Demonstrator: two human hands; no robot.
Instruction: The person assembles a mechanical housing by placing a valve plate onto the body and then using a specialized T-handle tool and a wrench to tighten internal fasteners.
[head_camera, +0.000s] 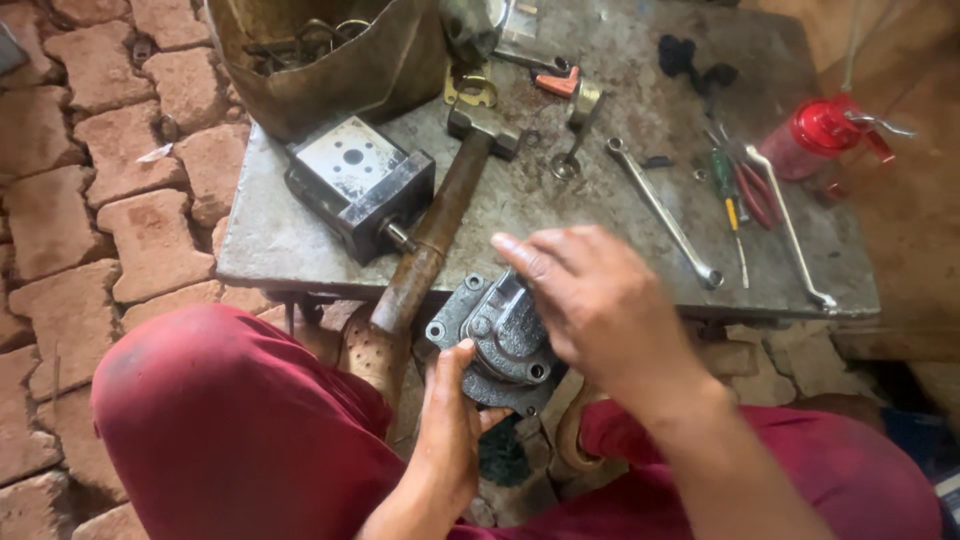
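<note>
Left hand (455, 415) grips the grey cast-metal flanged pump cover (497, 340) from below, held over the lap at the near edge of the grey metal desk (280, 240). Right hand (600, 300) covers its top, fingers curled, probably gripping. Rusty-handled hammer (440, 215) lies just beside.

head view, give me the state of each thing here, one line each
left hand: grips the cast metal cover from below
right hand: rests on top of the cover
cast metal cover: held off the table, bolt holes empty
pump block: on the table, shaft pointing towards the person
hammer: lying flat, handle overhanging the edge
long spanner: flat on the table
red oil can: tipped on its side
</note>
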